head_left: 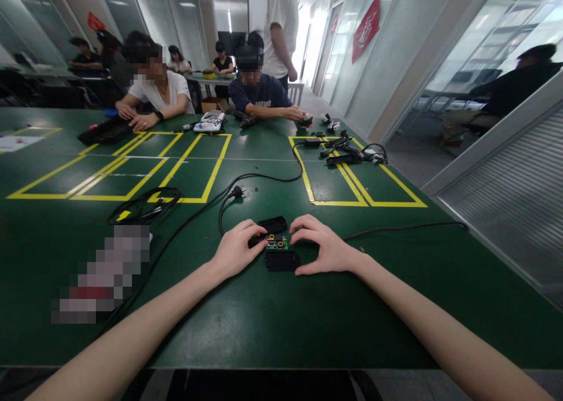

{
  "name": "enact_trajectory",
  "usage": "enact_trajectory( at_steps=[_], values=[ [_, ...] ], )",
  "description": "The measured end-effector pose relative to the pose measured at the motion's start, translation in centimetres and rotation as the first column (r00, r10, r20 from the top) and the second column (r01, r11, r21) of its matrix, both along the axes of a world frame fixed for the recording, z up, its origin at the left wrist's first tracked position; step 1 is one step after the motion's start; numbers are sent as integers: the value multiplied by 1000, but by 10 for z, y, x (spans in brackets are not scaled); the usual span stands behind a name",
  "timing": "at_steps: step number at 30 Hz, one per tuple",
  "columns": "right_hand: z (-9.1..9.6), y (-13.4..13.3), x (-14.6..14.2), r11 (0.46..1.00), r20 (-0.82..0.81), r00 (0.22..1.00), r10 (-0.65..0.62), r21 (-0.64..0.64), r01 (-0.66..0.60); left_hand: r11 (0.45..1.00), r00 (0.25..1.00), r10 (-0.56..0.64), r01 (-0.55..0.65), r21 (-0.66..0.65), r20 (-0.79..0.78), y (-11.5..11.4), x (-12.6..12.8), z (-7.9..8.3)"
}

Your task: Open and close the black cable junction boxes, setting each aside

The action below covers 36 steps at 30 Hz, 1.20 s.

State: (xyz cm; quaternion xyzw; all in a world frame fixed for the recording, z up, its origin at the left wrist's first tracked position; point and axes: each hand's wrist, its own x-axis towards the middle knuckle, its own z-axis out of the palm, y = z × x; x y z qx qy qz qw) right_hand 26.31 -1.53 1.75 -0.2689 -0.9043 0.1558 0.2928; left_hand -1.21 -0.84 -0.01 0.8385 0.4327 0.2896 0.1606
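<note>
A small green circuit board (284, 244) with copper-coloured coils lies between two black plastic casing halves on the green table. One casing half (272, 224) is just beyond the board, the other casing half (282, 261) just nearer to me. My left hand (240, 248) pinches the board's left end between thumb and fingers. At the right, my right hand (323, 245) is open, its fingers curved and apart around the board's right end. Its thumb reaches the right edge of the nearer casing half; whether it touches cannot be made out.
A black cable with a plug (238, 192) runs across the green table (211, 330). Left are a coiled cable (147, 206) and a blurred-out object (105, 272). Black adapters and cables (345, 155) lie far right. Across the table, one person (261, 93) handles a small part; another person (160, 90) sits left.
</note>
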Motion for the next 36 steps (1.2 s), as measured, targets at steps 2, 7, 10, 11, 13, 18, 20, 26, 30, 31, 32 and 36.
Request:
enact_trajectory(
  at_steps=[2, 7, 10, 11, 13, 18, 20, 26, 30, 31, 32, 36],
  values=[
    [-1, -1, 0, 999, 9, 1000, 26, 25, -26, 1000, 1000, -6, 6, 2, -5, 0, 0, 0],
    [-7, -1, -9, 997, -4, 999, 36, 64, -36, 1000, 1000, 1, -1, 9, -17, 1, 2, 0],
    [-10, 1, -10, 999, 1, 1000, 22, 48, -22, 1000, 1000, 2, -2, 10, -13, 3, 2, 0],
    [-11, 2, -8, 999, -8, 1000, 17, 38, -17, 1000, 1000, 1, -1, 8, -9, 3, 1, 1],
    [-13, 4, -5, 1000, -44, 999, 1, 6, 0, 1000, 1000, -3, 3, 2, -2, 3, 1, 1],
    [-14, 2, -1, 996, -67, 997, -36, -87, 31, 1000, 1000, 2, -2, -9, 8, 3, 0, 0],
    [-13, -2, -5, 998, -59, 998, -9, -56, 6, 1000, 1000, 8, -8, -11, 13, 3, 1, -1],
    [-14, -6, -16, 998, -33, 998, 51, 44, -49, 1000, 999, 25, -25, -11, 22, 6, -1, -1],
    [-14, -5, -15, 998, -42, 998, 42, 48, -40, 999, 998, 37, -35, -41, 42, 8, -3, 2],
    [-13, -5, -14, 998, -39, 998, 42, 48, -40, 998, 998, 42, -39, -54, 49, 9, -3, 3],
    [-13, -5, -15, 998, -36, 998, 44, 48, -42, 997, 997, 48, -44, -67, 55, 9, -3, 3],
    [-13, -6, -16, 998, -34, 998, 52, 39, -50, 993, 995, 62, -54, -103, 73, 9, -2, 4]
  ],
)
